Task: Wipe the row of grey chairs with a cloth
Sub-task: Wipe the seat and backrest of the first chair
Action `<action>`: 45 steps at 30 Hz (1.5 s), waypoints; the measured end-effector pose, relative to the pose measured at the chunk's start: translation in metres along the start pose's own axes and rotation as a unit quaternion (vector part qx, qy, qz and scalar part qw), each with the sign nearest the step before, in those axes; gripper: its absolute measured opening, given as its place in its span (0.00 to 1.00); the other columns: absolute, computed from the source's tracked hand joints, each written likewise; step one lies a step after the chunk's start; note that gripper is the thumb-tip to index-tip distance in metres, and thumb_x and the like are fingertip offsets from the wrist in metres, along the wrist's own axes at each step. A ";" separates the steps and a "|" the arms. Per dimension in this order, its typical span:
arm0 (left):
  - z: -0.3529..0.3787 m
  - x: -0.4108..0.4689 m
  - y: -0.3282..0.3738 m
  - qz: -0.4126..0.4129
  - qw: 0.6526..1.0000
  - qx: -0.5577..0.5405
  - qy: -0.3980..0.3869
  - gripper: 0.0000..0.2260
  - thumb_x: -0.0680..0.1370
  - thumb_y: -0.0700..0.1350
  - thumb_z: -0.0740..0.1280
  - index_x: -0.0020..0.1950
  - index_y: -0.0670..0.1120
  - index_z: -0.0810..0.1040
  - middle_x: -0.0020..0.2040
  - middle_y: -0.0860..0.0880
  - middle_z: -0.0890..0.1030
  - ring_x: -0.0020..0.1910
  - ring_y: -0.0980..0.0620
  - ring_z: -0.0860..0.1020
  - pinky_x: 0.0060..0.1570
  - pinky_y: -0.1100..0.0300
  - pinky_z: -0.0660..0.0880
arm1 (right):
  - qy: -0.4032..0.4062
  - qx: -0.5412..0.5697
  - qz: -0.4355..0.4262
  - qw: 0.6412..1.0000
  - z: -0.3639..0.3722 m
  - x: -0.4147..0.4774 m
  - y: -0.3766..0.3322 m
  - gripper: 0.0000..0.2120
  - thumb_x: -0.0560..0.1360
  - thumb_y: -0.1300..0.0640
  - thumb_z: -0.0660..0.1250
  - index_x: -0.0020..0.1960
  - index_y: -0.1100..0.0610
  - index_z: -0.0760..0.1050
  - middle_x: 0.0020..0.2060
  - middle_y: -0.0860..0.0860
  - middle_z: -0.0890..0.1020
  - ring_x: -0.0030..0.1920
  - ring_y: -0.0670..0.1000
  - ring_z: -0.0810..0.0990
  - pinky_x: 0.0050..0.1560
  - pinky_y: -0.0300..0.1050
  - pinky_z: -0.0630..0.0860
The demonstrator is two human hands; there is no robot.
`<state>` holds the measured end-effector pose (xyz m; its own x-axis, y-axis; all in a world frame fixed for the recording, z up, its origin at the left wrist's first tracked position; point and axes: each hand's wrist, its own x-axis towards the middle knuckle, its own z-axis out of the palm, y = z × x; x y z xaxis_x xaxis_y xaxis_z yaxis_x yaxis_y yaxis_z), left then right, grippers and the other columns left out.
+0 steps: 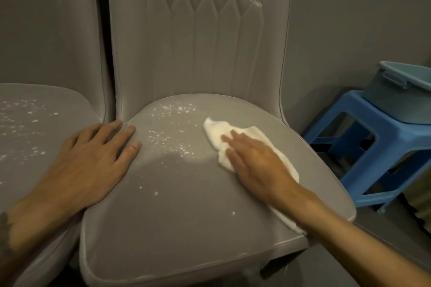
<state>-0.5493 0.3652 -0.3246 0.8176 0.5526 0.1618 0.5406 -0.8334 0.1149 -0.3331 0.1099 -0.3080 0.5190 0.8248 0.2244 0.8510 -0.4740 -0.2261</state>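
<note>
Now your right grip (256,161) is pressing flat and spread on the crumpled white cloth (215,129) on the grey padded chair seat (175,212); your left grip (93,158) is resting spread at its edge.

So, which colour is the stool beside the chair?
Blue; the stool shows clearly in the head view.

The grey padded fabric seat (177,212) of the middle chair is carrying a crumpled white cloth (217,130) toward its right edge, with the right hand (254,158) pressing flat on top of it, while scattered white powder specks (168,137) are lying across the seat's back and middle. The left hand (93,161) is resting flat, fingers straight, over the seat's left edge. The neighbouring grey seat (46,128) to the left is also bearing loose white flecks (21,123).
</note>
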 end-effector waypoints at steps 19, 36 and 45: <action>-0.002 -0.001 0.001 -0.002 1.000 0.003 -0.008 0.38 0.79 0.70 0.32 0.83 0.57 0.58 0.83 0.51 0.61 0.79 0.45 0.63 0.77 0.43 0.61 | 0.005 -0.001 0.031 1.000 -0.016 0.042 0.042 0.20 0.85 0.49 0.51 0.75 0.49 0.67 0.75 0.48 0.69 0.74 0.46 0.63 0.65 0.30 0.53; -0.005 -0.004 0.006 -0.014 1.000 -0.010 -0.006 0.36 0.80 0.69 0.34 0.83 0.60 0.57 0.83 0.54 0.60 0.80 0.48 0.61 0.78 0.47 0.59 | -0.001 0.002 -0.045 0.999 0.006 0.060 0.009 0.20 0.85 0.48 0.52 0.75 0.48 0.67 0.75 0.48 0.68 0.76 0.47 0.63 0.73 0.39 0.53; -0.005 -0.005 0.006 -0.019 1.000 -0.002 -0.018 0.35 0.79 0.68 0.34 0.84 0.59 0.56 0.84 0.54 0.58 0.80 0.49 0.60 0.78 0.48 0.57 | -0.023 -0.010 0.027 0.999 0.002 0.093 0.036 0.21 0.85 0.48 0.50 0.76 0.49 0.66 0.76 0.49 0.66 0.77 0.49 0.61 0.74 0.44 0.55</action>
<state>-0.5511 0.3571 -0.3195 0.8035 0.5826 0.1223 0.5701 -0.8122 0.1237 -0.2546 0.1704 -0.2973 0.5611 0.8104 0.1685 0.8230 -0.5244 -0.2182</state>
